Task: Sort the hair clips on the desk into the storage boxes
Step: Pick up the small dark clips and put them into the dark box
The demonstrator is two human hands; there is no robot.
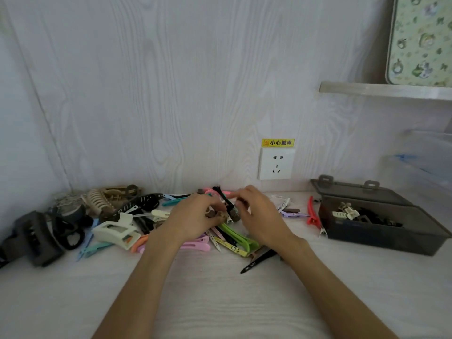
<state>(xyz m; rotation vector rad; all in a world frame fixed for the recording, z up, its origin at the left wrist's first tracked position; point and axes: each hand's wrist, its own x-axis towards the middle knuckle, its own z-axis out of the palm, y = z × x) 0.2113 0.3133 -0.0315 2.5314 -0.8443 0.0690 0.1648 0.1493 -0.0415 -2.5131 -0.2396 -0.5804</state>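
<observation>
A heap of hair clips lies along the back of the desk: green clips (238, 237), pink clips (195, 245), a white claw clip (115, 232) and a black clip (259, 260). My left hand (193, 216) rests in the heap, its fingers closed on small brown clips (216, 214). My right hand (259, 214) is beside it, pinching a small dark clip (242, 202) between fingertips. A dark translucent storage box (381, 238) stands open at the right with several white and dark clips inside.
Large grey and black claw clips (39, 237) lie at the far left. A red clip (311, 214) lies just left of the box. A wall socket (276, 163) sits behind the heap. A clear bin (425, 160) stands at the far right under a shelf (381, 90).
</observation>
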